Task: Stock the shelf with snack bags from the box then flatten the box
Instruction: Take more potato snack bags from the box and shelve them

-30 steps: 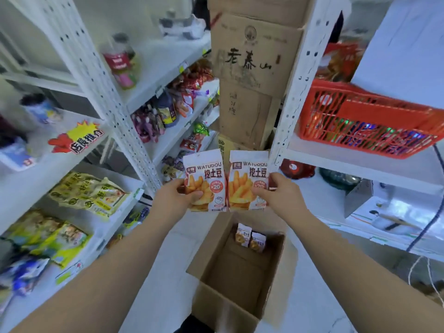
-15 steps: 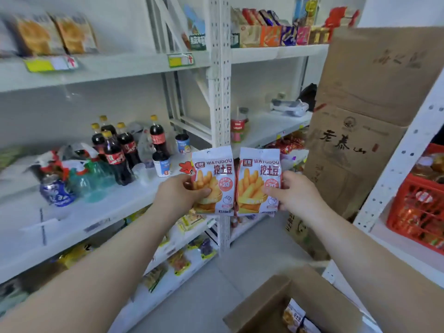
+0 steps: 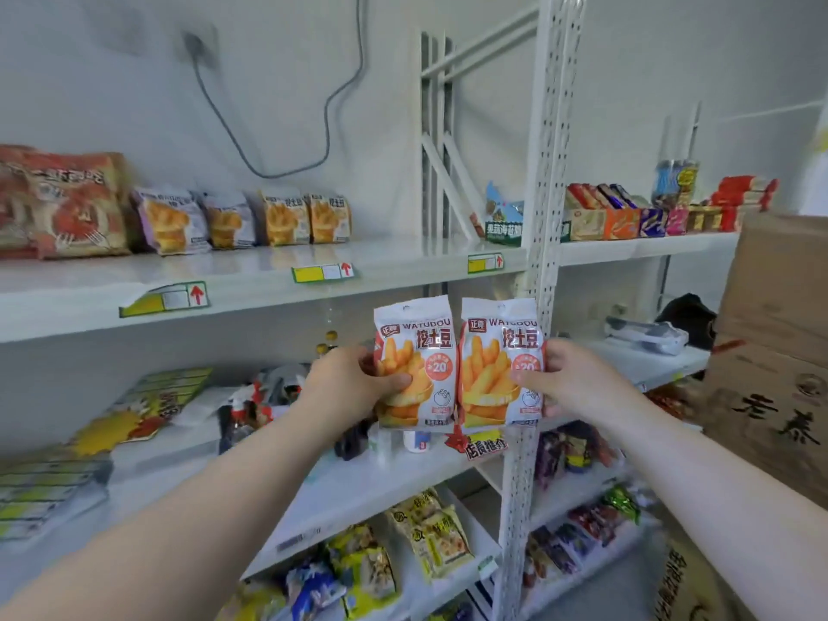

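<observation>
The left hand (image 3: 354, 383) grips one snack bag (image 3: 414, 360) by its left edge, thumb pressed across the printed front, and the right hand (image 3: 578, 378) clamps a second snack bag (image 3: 501, 363) by its right edge in the same way. Both bags are held upright, side by side with their inner edges touching, in front of the white upright post (image 3: 544, 181) of the shelving and just below the upper shelf (image 3: 251, 280). On that shelf, toward its back, stands a row of similar fry-printed bags (image 3: 286, 217), with a large red packet (image 3: 58, 203) to their left. Yellow price tags (image 3: 323, 272) with red arrows sit along the shelf's front edge. Stacked cardboard cartons (image 3: 779, 351) rise at the right edge of the view.
</observation>
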